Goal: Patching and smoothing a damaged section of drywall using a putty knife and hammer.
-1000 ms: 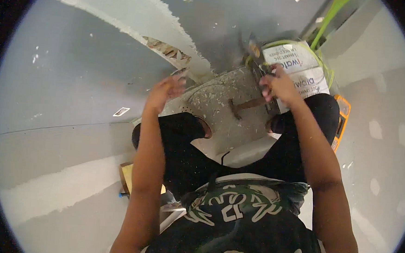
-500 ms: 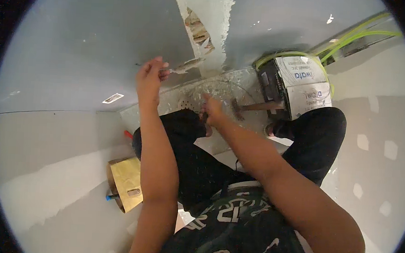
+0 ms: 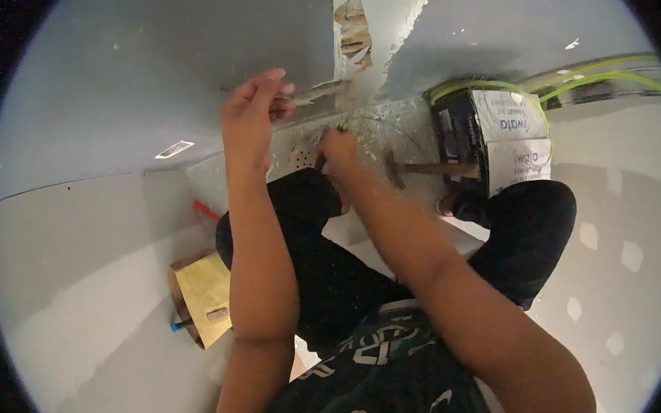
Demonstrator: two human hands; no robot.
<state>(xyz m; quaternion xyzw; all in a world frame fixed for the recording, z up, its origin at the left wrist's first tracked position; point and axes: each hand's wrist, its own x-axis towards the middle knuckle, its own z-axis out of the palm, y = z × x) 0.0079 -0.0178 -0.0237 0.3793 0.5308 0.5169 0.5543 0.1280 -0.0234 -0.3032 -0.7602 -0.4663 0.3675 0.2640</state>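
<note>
My left hand (image 3: 260,100), fingers curled, pinches a thin, ragged, pale piece (image 3: 315,92) against the grey wall, beside a torn patch (image 3: 354,30) with crumbly material showing. Lower and to its right, my right hand (image 3: 335,152) is closed on a dark-and-yellow tool (image 3: 343,129), blurred and partly hidden by the fingers. A hammer (image 3: 442,169) with a wooden handle lies to the right of that hand on the debris-speckled ledge (image 3: 381,126).
At the right, a black-and-white box (image 3: 516,161) has a yellow-green hose (image 3: 611,77) around and behind it. My bent legs (image 3: 534,219) flank the work. At lower left are a yellow pouch (image 3: 200,289) and a red-handled item (image 3: 204,210). Walls enclose both sides.
My right hand has moved left from beside the box, with the yellow-and-dark tool, to below my left hand. My left hand has moved left and up. The view has shifted.
</note>
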